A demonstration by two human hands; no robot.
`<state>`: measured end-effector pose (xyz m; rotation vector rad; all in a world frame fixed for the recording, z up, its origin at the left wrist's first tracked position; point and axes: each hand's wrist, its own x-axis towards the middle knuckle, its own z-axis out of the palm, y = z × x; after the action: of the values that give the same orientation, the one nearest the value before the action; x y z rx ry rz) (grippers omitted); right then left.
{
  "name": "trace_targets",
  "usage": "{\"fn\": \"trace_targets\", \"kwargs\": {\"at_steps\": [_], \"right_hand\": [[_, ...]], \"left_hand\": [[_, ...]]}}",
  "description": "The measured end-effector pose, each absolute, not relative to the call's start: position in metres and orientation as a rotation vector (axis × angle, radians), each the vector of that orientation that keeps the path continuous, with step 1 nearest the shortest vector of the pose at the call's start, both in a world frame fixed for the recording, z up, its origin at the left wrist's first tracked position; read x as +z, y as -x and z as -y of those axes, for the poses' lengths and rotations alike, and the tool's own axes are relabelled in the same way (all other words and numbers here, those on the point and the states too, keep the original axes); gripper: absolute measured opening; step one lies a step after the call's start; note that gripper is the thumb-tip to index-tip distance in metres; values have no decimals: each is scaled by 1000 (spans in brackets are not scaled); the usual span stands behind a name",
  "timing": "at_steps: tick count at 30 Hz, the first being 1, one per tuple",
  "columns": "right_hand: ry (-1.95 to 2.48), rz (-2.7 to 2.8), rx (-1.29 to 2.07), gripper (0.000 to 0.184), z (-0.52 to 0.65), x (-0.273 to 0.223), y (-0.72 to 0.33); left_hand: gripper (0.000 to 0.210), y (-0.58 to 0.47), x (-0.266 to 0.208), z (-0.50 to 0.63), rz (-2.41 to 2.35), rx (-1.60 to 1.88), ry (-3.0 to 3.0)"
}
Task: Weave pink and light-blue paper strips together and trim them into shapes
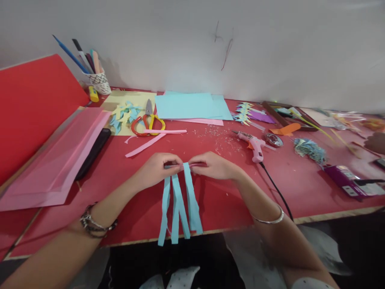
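Between my two hands stretches a narrow pink paper strip [198, 164], with several light-blue paper strips [177, 204] hanging down from it past the table's front edge. My left hand [161, 168] pinches the pink strip at the left, its thumb and fingers close to the blue strips' tops. On the other side, my right hand [212, 166] pinches it just beside the rightmost blue strip. Two loose pink paper strips [146, 145] lie on the table beyond my left hand, close to the scissors [148, 120] with red and yellow handles.
Pink sheets [57, 160] and a red board [39, 108] occupy the left. Blue sheets [186, 105] lie at the back. A corded pink glue gun [254, 146] rests at right, near a purple power strip [345, 182]. Another person's hand [375, 142] shows at the far right.
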<state>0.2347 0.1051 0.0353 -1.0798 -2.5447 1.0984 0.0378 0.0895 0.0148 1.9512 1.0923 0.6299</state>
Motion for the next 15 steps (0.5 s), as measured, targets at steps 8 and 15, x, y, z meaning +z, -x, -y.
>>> {"fn": "trace_targets", "kwargs": {"at_steps": [8, 15], "right_hand": [[1121, 2406, 1136, 25, -103, 37, -232], [1135, 2179, 1074, 25, -105, 33, -232]], "left_hand": [[30, -39, 15, -87, -1114, 675, -1947], [32, -37, 13, -91, -1154, 748, -1715]]}}
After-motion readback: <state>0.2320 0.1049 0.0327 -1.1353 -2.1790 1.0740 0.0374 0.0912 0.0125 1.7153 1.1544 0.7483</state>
